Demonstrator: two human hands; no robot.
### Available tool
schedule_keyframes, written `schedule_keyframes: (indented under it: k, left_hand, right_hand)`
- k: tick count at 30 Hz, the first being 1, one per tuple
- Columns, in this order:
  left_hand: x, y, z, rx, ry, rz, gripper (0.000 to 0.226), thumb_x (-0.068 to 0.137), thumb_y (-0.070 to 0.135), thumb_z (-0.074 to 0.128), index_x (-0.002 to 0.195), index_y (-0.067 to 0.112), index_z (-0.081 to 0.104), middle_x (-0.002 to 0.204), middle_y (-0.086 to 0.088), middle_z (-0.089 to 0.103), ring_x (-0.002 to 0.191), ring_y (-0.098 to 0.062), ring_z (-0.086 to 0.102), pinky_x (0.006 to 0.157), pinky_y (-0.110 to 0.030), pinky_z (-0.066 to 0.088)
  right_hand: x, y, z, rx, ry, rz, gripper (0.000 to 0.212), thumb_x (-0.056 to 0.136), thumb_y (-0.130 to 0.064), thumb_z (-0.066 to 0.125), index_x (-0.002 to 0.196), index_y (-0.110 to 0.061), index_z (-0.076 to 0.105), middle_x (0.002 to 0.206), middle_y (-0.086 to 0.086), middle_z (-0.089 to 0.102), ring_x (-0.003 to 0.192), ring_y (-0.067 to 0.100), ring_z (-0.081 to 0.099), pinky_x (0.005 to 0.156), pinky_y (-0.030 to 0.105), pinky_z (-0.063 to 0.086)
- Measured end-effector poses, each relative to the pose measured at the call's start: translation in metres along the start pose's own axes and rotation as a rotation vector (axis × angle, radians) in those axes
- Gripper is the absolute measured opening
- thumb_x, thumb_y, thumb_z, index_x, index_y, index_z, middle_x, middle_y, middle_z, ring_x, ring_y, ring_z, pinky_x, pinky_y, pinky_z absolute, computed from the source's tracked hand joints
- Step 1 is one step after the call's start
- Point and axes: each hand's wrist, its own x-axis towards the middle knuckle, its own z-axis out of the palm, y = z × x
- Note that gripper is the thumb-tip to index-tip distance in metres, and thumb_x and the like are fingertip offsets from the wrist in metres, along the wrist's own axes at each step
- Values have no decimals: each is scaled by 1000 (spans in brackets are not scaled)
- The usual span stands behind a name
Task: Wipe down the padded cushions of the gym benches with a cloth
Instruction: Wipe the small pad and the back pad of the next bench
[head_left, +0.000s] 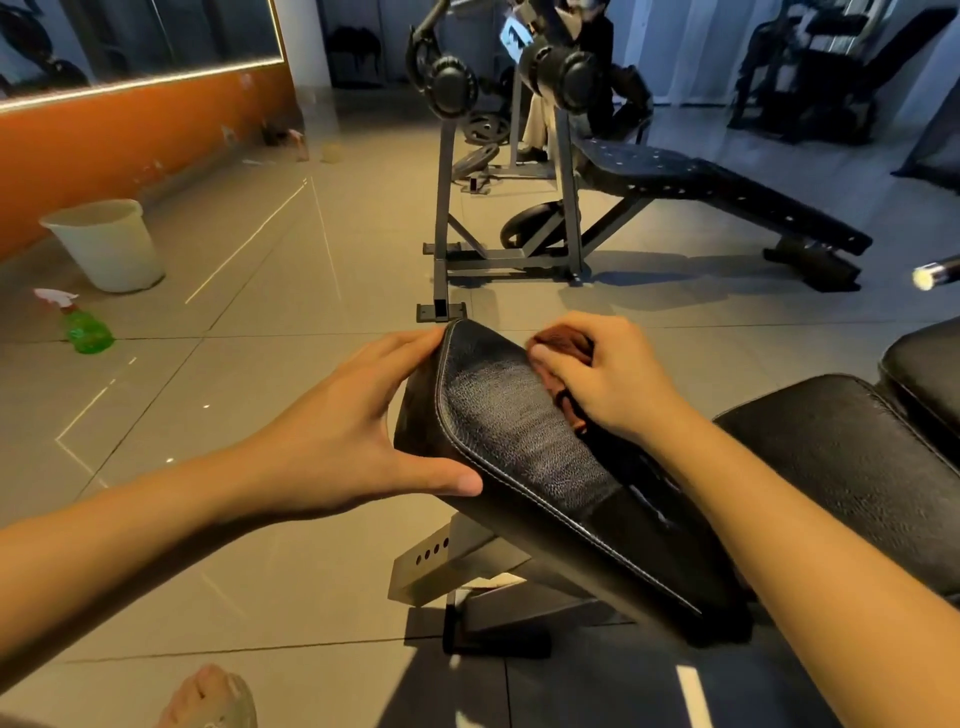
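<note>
A black padded bench cushion (519, 431), tilted up at its far end, fills the middle of the head view. My left hand (358, 421) grips its left edge, thumb on the seam and fingers round the far corner. My right hand (602, 374) holds a bunched reddish-brown cloth (563, 343) against the cushion's upper right part. A damp sheen shows on the leather between my hands. More black cushions (852, 457) of the same bench lie to the right.
A white bucket (109, 244) and a green spray bottle (83, 327) stand on the tiled floor at left, by an orange wall. Straight ahead stands a rack with a declined black bench (701, 192). A steel bar end (935, 275) pokes in at right. My foot (213, 701) shows below.
</note>
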Motion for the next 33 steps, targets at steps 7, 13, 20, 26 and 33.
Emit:
schedule_keyframes:
  k: [7,13,20,26,33]
  left_hand:
    - [-1,1,0,4,7,33,110,56,84,75,151,59,24,147,38,34,138,8,34,114,-35,39]
    - [0,0,0,15,-5,29,107,54,86,74,144,69,19,148,41,30,137,13,30,115,-33,36]
    - [-1,-2,1,-6,4,33,110,58,81,77,152,54,26,148,33,36,139,3,36,114,-39,41]
    - [-1,-2,1,15,-4,8,118,54,87,73,155,52,23,152,33,32,140,7,31,117,-41,39]
    - [-1,-2,0,9,1,11,113,56,87,72,153,54,24,150,32,34,140,1,35,115,-43,41]
  right_hand:
    - [-16,-56,2,200,-158,-286,12,96,-25,68,107,-22,73,101,-8,73,97,7,66,85,27,54]
    - [7,6,0,-174,-5,71,23,91,-42,63,99,-24,75,95,-2,75,94,23,68,82,44,55]
    - [-17,-66,-1,244,-187,-294,13,97,-21,68,108,-26,71,102,-10,72,98,6,66,87,24,54]
    - [8,-7,2,-77,-4,32,22,86,-49,57,88,-30,68,87,-7,71,87,19,66,80,47,55]
    - [-17,-68,1,206,-198,-346,17,97,-26,66,113,-22,72,106,-7,73,100,7,66,88,28,55]
